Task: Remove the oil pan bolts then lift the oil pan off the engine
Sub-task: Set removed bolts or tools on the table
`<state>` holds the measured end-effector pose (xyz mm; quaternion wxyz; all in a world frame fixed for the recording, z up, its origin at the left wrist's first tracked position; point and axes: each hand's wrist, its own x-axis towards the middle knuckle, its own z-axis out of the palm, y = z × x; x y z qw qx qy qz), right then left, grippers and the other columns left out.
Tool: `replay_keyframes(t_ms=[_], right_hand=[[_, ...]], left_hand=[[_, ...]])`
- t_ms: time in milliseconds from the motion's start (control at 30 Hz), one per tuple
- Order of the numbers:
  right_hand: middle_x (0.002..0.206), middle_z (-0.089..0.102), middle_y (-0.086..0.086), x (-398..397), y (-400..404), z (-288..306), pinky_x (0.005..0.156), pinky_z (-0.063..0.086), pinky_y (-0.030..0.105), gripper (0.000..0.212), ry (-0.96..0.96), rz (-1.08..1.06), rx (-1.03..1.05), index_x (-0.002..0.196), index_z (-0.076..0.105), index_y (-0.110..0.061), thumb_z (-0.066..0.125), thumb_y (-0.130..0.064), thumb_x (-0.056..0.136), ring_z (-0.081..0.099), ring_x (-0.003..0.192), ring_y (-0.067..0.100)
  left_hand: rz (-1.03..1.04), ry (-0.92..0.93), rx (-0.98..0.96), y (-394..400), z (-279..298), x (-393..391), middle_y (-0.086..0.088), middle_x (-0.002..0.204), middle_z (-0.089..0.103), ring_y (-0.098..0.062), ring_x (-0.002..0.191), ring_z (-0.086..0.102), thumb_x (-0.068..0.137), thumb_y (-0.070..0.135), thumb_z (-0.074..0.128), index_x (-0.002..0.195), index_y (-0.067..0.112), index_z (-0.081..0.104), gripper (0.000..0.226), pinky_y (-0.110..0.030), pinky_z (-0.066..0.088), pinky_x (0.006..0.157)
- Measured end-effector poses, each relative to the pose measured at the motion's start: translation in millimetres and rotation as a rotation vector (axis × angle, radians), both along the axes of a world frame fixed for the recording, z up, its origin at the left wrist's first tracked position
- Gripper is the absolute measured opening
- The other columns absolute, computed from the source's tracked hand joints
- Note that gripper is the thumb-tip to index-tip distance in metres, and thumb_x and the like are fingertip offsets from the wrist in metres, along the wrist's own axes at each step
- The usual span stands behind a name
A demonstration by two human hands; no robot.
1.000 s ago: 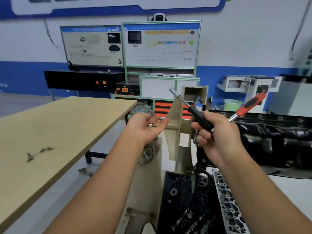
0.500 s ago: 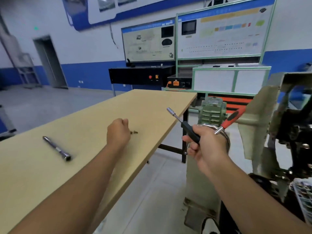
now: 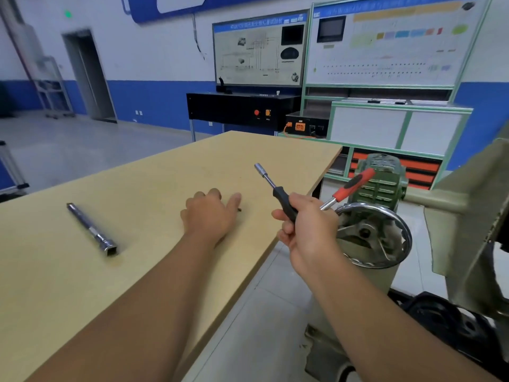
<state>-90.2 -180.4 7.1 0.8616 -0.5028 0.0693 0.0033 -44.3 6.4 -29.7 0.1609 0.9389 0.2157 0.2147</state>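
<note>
My left hand (image 3: 210, 213) hovers low over the wooden table (image 3: 154, 188) with its fingers spread and relaxed. A small dark bolt (image 3: 239, 209) lies on the table just past my thumb tip. My right hand (image 3: 308, 230) is held off the table's right edge and grips two tools: a black-handled socket driver (image 3: 271, 183) pointing up and left, and a ratchet with a red handle (image 3: 349, 187) pointing up and right. The oil pan is out of view.
A long chrome socket extension (image 3: 92, 230) lies on the table at the left. The engine stand with its metal handwheel (image 3: 377, 235) and green gearbox (image 3: 382, 175) stands to the right. Training boards and a black cabinet (image 3: 242, 108) line the back wall.
My view swung left from the engine to the table. My left hand carried the bolt over, then opened its fist, and the bolt now lies on the wood. The right hand kept both tools.
</note>
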Motion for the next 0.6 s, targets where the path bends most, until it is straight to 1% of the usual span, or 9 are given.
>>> replay_keyframes(t_ms=[67,133,200,300,367,433,467,500,600], right_hand=[[0.066,0.070,0.015,9,8,1,0.041,0.036,0.024,0.006,-0.007,-0.011,0.010,0.096,0.067,-0.009,0.062,-0.010,0.097,0.043,0.041,0.016],[0.067,0.071,0.015,14,15,-3,0.042,0.037,0.024,0.006,-0.001,-0.001,0.018,0.097,0.067,-0.010,0.061,-0.011,0.098,0.042,0.042,0.017],[0.069,0.071,0.016,15,23,-13,0.042,0.037,0.024,0.007,0.020,0.026,0.019,0.098,0.068,-0.009,0.061,-0.011,0.097,0.043,0.042,0.017],[0.067,0.070,0.012,11,28,-31,0.040,0.037,0.024,0.006,0.064,0.029,0.029,0.098,0.067,-0.007,0.061,-0.006,0.097,0.054,0.049,0.019],[0.064,0.071,0.009,12,28,-35,0.039,0.037,0.024,0.005,0.089,0.027,0.064,0.099,0.065,-0.005,0.061,-0.006,0.097,0.059,0.054,0.019],[0.062,0.071,0.007,14,27,-35,0.039,0.037,0.024,0.005,0.098,0.038,0.070,0.100,0.065,-0.006,0.060,-0.007,0.098,0.058,0.053,0.017],[0.064,0.072,0.008,15,25,-35,0.039,0.038,0.023,0.006,0.097,0.054,0.060,0.101,0.065,-0.006,0.060,-0.008,0.098,0.057,0.051,0.016],[0.067,0.072,0.009,16,24,-35,0.039,0.038,0.023,0.007,0.095,0.076,0.051,0.102,0.065,-0.005,0.061,-0.007,0.098,0.057,0.050,0.015],[0.084,0.073,0.016,18,22,-32,0.037,0.038,0.023,0.010,0.126,0.158,0.029,0.106,0.063,-0.001,0.060,-0.006,0.098,0.058,0.047,0.014]], left_hand=[[-0.075,0.018,0.115,-6,-1,4,-0.009,0.113,0.060,-0.033,0.110,0.055,0.094,0.059,0.051,0.110,0.022,0.067,0.044,-0.042,0.045,0.090],[-0.172,-0.025,0.117,-8,-2,10,-0.010,0.105,0.060,-0.033,0.104,0.058,0.097,0.039,0.057,0.099,0.014,0.071,0.029,-0.039,0.052,0.086],[-0.216,-0.054,0.096,-7,-4,15,-0.012,0.100,0.060,-0.034,0.100,0.060,0.098,0.026,0.057,0.092,0.008,0.071,0.023,-0.040,0.053,0.082],[-0.193,-0.078,0.098,-4,-5,15,-0.007,0.098,0.061,-0.032,0.098,0.058,0.093,0.025,0.058,0.090,0.013,0.070,0.017,-0.036,0.047,0.075],[-0.154,-0.074,0.079,-2,-6,14,-0.001,0.097,0.057,-0.030,0.103,0.054,0.091,0.030,0.058,0.092,0.020,0.069,0.015,-0.035,0.038,0.077],[-0.100,-0.059,0.078,-2,-5,14,0.003,0.098,0.051,-0.029,0.107,0.047,0.090,0.038,0.055,0.093,0.031,0.066,0.014,-0.037,0.033,0.080],[-0.064,-0.065,0.044,-2,-3,14,0.003,0.098,0.050,-0.029,0.108,0.045,0.090,0.041,0.052,0.092,0.034,0.065,0.015,-0.038,0.033,0.081],[-0.021,-0.098,-0.044,1,-1,15,0.003,0.097,0.053,-0.030,0.107,0.048,0.090,0.040,0.048,0.090,0.032,0.067,0.020,-0.039,0.036,0.082],[0.121,-0.306,-0.530,27,10,13,-0.002,0.082,0.067,-0.037,0.093,0.064,0.088,0.027,0.045,0.088,0.016,0.073,0.030,-0.035,0.046,0.071]])
